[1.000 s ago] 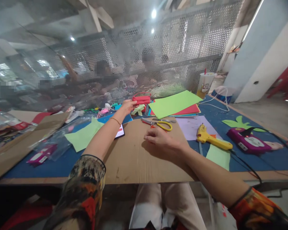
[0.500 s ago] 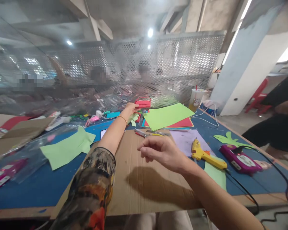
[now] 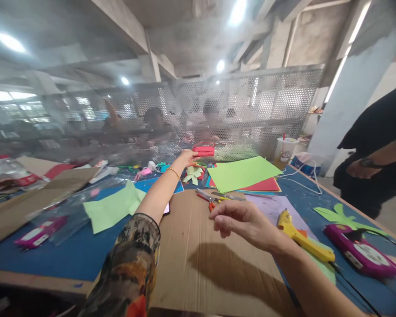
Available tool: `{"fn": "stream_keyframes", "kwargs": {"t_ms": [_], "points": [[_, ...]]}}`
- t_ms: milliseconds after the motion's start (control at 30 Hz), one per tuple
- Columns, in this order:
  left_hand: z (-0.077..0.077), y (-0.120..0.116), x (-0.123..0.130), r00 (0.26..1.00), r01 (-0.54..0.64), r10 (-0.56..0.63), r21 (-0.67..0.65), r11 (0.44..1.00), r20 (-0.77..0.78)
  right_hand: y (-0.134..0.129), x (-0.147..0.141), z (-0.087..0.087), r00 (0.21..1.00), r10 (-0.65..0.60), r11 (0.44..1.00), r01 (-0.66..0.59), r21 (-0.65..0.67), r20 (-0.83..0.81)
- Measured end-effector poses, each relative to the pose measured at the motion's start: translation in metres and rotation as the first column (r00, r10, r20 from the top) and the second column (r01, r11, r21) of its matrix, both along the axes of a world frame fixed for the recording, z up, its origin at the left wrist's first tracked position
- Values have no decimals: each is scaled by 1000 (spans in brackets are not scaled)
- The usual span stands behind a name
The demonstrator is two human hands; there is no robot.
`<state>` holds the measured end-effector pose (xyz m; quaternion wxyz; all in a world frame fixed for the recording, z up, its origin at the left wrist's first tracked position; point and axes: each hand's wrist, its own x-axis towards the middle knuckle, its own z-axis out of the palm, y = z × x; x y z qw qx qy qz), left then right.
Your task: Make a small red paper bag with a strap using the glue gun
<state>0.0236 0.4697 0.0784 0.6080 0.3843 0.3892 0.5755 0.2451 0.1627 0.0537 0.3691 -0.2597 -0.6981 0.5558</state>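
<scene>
My left hand point(image 3: 186, 157) stretches to the far side of the table, its fingers closed on the left end of a small red bag-like piece point(image 3: 205, 151) with a thin looped handle. Pale green cut paper pieces point(image 3: 193, 174) lie just under that hand. My right hand point(image 3: 242, 220) hovers over a brown cardboard sheet point(image 3: 178, 264), fingers curled in, with nothing visible in them. Beyond it lie scissors point(image 3: 205, 196) with orange-red handles and another metal tool point(image 3: 229, 196). To its right a yellow glue gun point(image 3: 303, 240) rests on lilac and green paper.
Bright green sheets point(image 3: 244, 174) lie on a coloured stack at the back. On the right are a purple device point(image 3: 366, 253) with a cable and a drink cup point(image 3: 285, 150). Crumpled green paper point(image 3: 114, 209) and another purple device point(image 3: 41, 232) lie left. A person point(image 3: 376, 145) stands at right.
The view has shifted, so everything sits lower and further right. My left hand stays at the red piece, both slightly left against the background. The person at right shows more. My right hand keeps its curled pose.
</scene>
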Motion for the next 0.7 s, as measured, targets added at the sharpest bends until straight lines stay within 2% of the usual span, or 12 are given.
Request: {"fn": "stream_keyframes", "kwargs": {"t_ms": [167,267,367,433,533,600,700], "points": [[23,-38,-35,988,-111,116,56,992,-103,28,-4,-23,999,-37,999,37,-5,8],[29,-61,-45,983,-122,133,92,988,-124,40,-6,-30,997,-73,997,73,-15,3],[30,-81,-48,985,-98,111,102,990,-134,47,-6,-32,993,-116,993,116,-5,11],[24,-91,-45,987,-74,86,91,993,-137,50,-6,-34,990,-139,990,139,-4,22],[6,-98,-33,989,-37,42,36,999,-143,51,-5,-36,987,-156,988,156,-19,39],[-8,-93,-20,988,-24,22,-15,1000,-150,52,-5,-38,988,-144,989,146,-35,54],[-21,-73,2,988,-36,24,-76,996,-155,52,-6,-41,991,-113,992,117,-51,74]]}}
